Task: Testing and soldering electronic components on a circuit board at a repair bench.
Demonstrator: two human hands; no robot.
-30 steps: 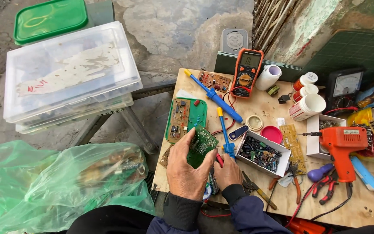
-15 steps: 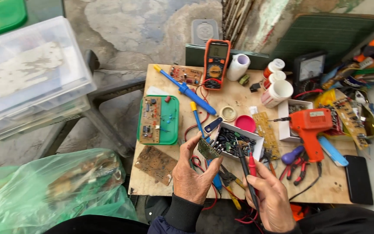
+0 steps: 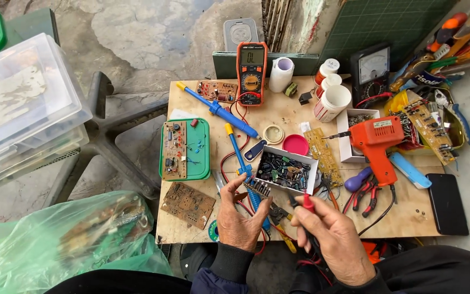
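My left hand (image 3: 239, 218) holds a small dark component strip (image 3: 258, 188) between thumb and fingers, over the near edge of the wooden worktable (image 3: 409, 218). My right hand (image 3: 330, 237) grips a red-and-black probe (image 3: 307, 204) whose tip points toward that strip. Just beyond both hands stands a white box of small capacitors (image 3: 285, 170). A blue desoldering pump (image 3: 239, 149) lies to the left of the box.
An orange multimeter (image 3: 251, 73), an orange soldering gun (image 3: 377, 142), a green tray with a circuit board (image 3: 185, 149), a brown board (image 3: 188, 204), pliers (image 3: 366, 191) and cups (image 3: 332, 102) crowd the table. Clear plastic bins (image 3: 20, 114) and a green bag (image 3: 72, 242) sit to the left.
My left hand swapped the green circuit board for the small dark strip. My right hand came up from under the left hand, holding the probe. The view shifted right.
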